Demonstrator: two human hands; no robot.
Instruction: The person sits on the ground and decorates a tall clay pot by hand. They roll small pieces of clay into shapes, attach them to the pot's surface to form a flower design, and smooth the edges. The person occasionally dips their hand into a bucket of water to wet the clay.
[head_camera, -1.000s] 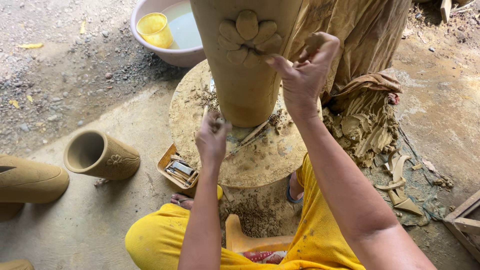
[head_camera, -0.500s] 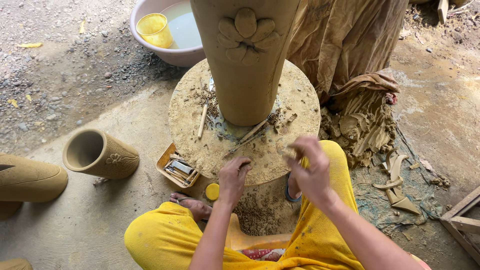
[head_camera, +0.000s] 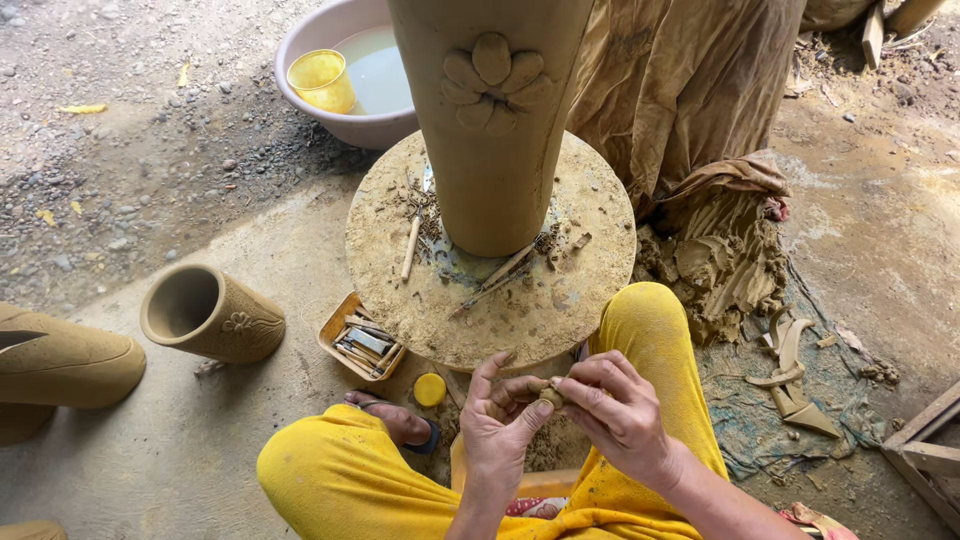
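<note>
Your left hand (head_camera: 497, 420) and right hand (head_camera: 618, 410), fingers curled together, pinching one small clay lump (head_camera: 548, 396) below the turntable's (head_camera: 560, 320) near edge.

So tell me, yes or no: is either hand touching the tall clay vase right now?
No: both the left hand and right hand pinch a small clay lump well clear of the tall clay vase.

Your tall clay vase (head_camera: 490, 120) stands on the round turntable (head_camera: 560, 300), with modelling sticks (head_camera: 497, 275) lying at its foot. Behind the turntable sits a basin (head_camera: 350, 125) with a cup (head_camera: 320, 80) in it. To your left a small vase (head_camera: 210, 315) lies on the floor; a tool tray (head_camera: 362, 345) sits just beside the turntable
</note>
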